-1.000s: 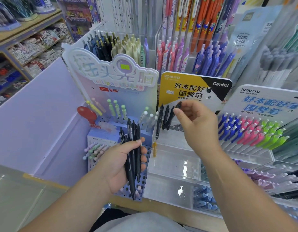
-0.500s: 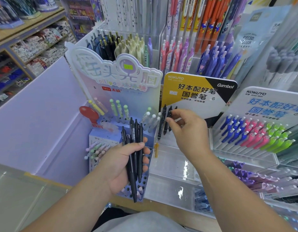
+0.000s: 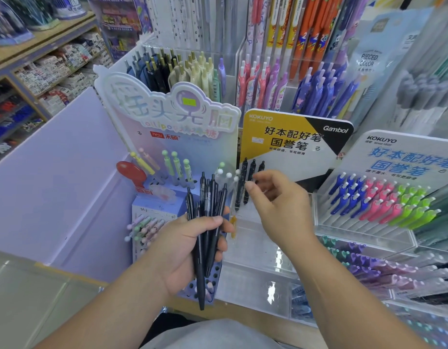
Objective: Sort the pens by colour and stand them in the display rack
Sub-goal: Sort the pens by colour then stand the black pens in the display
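While left hand (image 3: 182,245) grips pens (image 3: 209,197), pastel stand (image 3: 167,137) behind; yellow sign (image 3: 258,127) right

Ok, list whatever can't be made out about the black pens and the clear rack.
All in the head view:
- The count of black pens in the left hand: they overlap, and the hand covers their middles.
- The racked black pens: the right hand hides the third one's lower part and anything behind it.
- The clear rack: its slots are lost in glare and transparency.
- The right hand's fingertips are blurred, so contact with the pens is unclear.
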The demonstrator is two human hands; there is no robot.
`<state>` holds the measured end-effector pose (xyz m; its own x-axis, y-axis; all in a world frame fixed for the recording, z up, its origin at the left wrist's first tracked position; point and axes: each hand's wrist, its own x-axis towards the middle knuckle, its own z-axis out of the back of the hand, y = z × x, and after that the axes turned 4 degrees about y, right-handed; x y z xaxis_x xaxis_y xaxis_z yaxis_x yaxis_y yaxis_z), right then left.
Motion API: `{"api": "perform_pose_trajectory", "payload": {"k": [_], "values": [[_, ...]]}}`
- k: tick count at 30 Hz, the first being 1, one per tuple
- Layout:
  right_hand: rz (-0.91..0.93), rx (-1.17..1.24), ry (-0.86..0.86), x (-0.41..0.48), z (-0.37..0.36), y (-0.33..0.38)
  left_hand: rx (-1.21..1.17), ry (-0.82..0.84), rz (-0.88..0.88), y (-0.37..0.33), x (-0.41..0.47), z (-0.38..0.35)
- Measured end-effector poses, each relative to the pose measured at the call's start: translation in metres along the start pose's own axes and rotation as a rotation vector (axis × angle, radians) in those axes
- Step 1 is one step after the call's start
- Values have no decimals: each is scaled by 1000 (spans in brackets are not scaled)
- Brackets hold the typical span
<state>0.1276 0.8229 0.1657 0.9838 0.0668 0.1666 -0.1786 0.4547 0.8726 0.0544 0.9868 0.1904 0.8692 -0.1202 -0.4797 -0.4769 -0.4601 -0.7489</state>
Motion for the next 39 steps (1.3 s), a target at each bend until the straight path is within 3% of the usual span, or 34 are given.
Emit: {"api": "perform_pose_trajectory", "payload": {"k": [4, 13, 19, 21, 24, 30, 39], "values": [[-91, 318, 134, -14, -1, 13, 143, 25, -2, 3, -1, -3], [-275, 603, 292, -21, 7, 13, 172, 35, 19, 8, -2, -9], [-235, 669, 70, 1, 44, 16, -34, -65, 128, 10, 4, -4], [-178, 636, -6, 8, 54, 17, -66, -65, 136, 11, 4, -1], [-61, 390, -94, 14, 56, 12, -81, -57, 134, 12, 4, 1], [29, 70, -98, 15, 39, -1, -118, -44, 102, 12, 4, 5], [99, -37, -94, 16, 25, -4, -104, -24, 76, 13, 2, 9]]}}
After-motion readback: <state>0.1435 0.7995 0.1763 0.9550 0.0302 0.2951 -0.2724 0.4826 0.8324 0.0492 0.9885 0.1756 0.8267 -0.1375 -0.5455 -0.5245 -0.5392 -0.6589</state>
